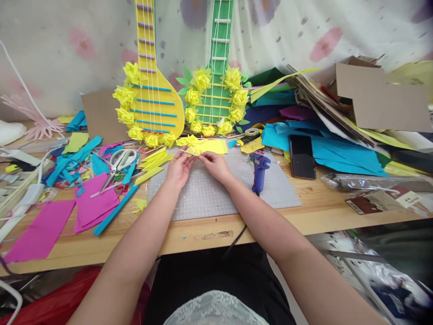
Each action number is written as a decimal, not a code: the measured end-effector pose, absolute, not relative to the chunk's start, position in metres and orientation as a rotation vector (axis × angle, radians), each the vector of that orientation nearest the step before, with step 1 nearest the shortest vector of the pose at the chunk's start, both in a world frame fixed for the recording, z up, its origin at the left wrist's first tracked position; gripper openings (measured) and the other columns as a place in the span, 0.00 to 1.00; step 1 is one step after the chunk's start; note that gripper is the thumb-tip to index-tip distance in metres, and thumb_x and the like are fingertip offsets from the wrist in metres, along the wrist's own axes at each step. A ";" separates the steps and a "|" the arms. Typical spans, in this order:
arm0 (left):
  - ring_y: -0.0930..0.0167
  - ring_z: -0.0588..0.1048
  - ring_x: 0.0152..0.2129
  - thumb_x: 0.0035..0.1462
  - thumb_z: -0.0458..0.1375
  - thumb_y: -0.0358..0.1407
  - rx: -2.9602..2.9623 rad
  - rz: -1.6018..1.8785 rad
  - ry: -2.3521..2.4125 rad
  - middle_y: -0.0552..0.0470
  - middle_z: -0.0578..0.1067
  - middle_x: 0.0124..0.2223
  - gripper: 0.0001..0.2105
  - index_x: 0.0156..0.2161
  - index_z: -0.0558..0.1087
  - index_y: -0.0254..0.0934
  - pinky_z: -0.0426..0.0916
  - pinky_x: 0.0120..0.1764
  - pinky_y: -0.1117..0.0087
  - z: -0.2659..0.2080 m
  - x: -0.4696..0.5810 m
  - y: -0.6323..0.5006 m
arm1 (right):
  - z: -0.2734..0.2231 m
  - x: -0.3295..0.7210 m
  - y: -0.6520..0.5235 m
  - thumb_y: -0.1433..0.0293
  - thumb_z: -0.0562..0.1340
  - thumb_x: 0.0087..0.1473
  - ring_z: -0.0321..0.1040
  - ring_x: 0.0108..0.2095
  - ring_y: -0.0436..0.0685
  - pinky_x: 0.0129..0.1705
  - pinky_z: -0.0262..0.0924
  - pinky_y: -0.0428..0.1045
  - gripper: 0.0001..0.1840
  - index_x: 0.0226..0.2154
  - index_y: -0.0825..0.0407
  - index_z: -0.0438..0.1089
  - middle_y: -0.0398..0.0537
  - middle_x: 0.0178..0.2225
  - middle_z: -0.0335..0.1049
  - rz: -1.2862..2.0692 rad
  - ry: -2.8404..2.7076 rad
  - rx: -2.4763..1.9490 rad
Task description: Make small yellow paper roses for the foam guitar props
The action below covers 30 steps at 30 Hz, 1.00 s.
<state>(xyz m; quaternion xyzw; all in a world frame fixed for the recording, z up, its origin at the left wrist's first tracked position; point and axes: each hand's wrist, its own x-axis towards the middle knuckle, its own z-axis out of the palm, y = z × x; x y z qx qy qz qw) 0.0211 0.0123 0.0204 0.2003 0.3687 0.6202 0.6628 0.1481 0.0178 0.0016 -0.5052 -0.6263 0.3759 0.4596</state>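
My left hand (179, 169) and my right hand (215, 165) meet above the grey cutting mat (203, 198). A thin pale stick (188, 153) runs between them, pinched by the fingertips of both. Just beyond the fingers are a yellow paper flower (191, 141) and a flat yellow paper sheet (212, 146). Folded yellow paper strips (152, 164) lie left of my left hand. To the right of my right hand, a blue glue gun (260, 171) rests on the mat.
Behind stand a yellow paper guitar (157, 101) and a green one (214, 101), both trimmed with yellow flowers. Scissors (118, 166), pink paper sheets (96, 203) and scraps lie left. A phone (302, 156) lies on blue paper (345, 155) at right, near stacked cardboard (382, 99).
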 end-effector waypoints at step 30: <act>0.74 0.76 0.29 0.43 0.58 0.21 0.511 1.525 0.950 0.52 0.76 0.28 0.12 0.35 0.70 0.33 0.66 0.46 0.65 0.021 0.021 0.011 | 0.010 0.147 0.011 0.63 0.61 0.42 0.45 0.12 0.42 0.14 0.41 0.41 0.10 0.25 0.52 0.61 0.32 0.12 0.51 1.428 -1.289 -1.092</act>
